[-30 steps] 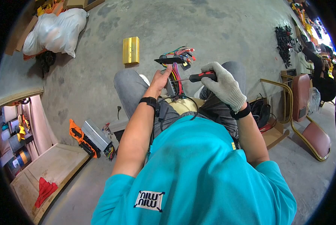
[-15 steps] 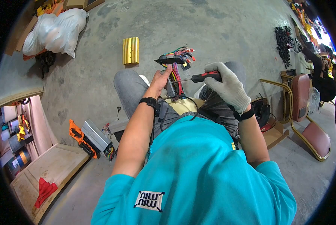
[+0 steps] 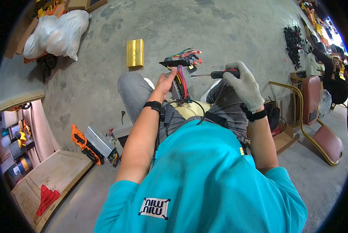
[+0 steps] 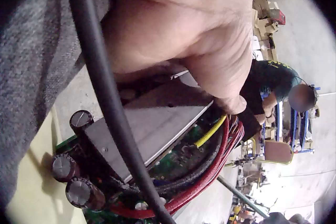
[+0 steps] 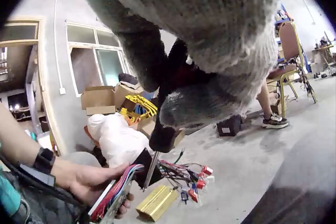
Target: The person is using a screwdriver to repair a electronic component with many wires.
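My bare left hand [image 3: 165, 84] grips a circuit board [image 4: 176, 155] between my legs. The board carries a grey metal plate [image 4: 152, 124], round capacitors [image 4: 84, 191] and thick red, black and yellow wires. These wires [image 3: 183, 81] run to a black end panel [image 3: 174, 63], beyond which a bundle of coloured leads with red connectors [image 3: 195, 58] spreads out. In a knitted glove, my right hand [image 3: 243, 85] holds a red and black screwdriver [image 3: 219, 74] by its handle. Its shaft points left toward the board, with the tip a little apart from the wires.
A gold finned case [image 3: 135, 53] lies on the floor ahead. To the left are a silver case [image 3: 100, 139], an orange-handled tool [image 3: 80, 136] and a wooden board [image 3: 61, 171]. A white bag [image 3: 59, 33] stands at the far left, a chair [image 3: 311, 101] at the right.
My right hand has moved right with the screwdriver, whose tip was at the board and now stands off it. The left hand keeps its hold with hardly any movement.
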`<action>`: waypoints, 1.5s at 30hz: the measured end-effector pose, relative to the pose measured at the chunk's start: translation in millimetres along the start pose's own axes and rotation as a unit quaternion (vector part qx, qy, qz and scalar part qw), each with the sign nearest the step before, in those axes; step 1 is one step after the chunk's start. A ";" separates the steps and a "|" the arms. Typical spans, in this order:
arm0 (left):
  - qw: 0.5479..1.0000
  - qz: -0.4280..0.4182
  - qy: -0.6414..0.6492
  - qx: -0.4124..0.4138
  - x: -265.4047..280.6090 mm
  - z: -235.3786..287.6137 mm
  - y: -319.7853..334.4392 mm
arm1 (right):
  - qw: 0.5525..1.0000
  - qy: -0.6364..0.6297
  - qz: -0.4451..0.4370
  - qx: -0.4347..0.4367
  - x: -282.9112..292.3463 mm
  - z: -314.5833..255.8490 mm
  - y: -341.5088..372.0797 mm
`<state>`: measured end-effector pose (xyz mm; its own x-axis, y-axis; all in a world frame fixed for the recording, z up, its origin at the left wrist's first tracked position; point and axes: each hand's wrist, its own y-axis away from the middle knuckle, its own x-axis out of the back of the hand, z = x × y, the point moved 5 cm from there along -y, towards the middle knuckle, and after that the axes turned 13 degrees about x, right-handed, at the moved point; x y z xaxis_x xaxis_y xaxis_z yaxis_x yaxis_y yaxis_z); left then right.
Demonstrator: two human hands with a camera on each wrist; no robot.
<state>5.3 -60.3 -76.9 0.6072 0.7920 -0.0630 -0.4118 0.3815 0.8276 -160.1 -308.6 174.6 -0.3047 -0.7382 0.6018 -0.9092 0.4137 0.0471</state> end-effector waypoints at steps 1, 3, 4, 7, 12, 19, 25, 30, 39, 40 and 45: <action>1.000 0.000 0.000 0.000 0.0 -0.6 -0.3 | 1.000 0.002 -0.003 -0.003 -5.3 3.5 -1.0; 1.000 -0.003 0.025 0.002 -1.2 -0.3 5.0 | 1.000 0.002 -0.007 -0.007 -16.3 9.0 -2.6; 1.000 -0.002 0.025 0.002 -2.7 1.5 9.8 | 1.000 0.002 -0.003 -0.010 -21.1 10.8 -3.0; 0.997 -0.040 0.072 -0.001 -11.2 12.9 30.5 | 1.000 -0.010 -0.007 -0.028 -30.2 7.8 -4.0; 0.991 -0.078 0.105 -0.002 -21.8 24.0 51.3 | 0.999 0.000 -0.017 -0.027 -42.4 11.2 -6.5; 0.993 -0.088 0.075 0.011 -22.6 21.9 48.8 | 1.000 -0.009 -0.022 -0.003 -54.3 3.8 -7.5; 0.993 -0.096 0.070 0.019 -23.1 18.8 44.3 | 0.999 -0.018 -0.039 -0.013 -63.3 6.4 -7.7; 0.991 -0.098 0.085 0.007 -24.1 21.2 47.0 | 0.999 -0.013 -0.044 -0.006 -65.8 8.3 -8.1; 0.991 -0.107 0.078 0.001 -22.3 19.1 41.3 | 0.998 0.005 -0.055 -0.008 -63.5 0.5 -7.5; 0.991 -0.107 0.079 0.001 -22.2 19.0 40.7 | 0.998 0.001 -0.056 -0.011 -63.6 0.7 -7.3; 0.993 -0.083 0.079 0.011 -21.4 18.2 40.1 | 0.999 0.002 -0.053 -0.010 -65.3 -0.3 -6.3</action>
<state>-11.8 -70.6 -32.2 0.5509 0.7846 -0.2844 -0.2991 0.5038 0.8104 -134.5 -262.9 135.3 -0.2062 -0.7761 0.5959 -0.9304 0.3441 0.1261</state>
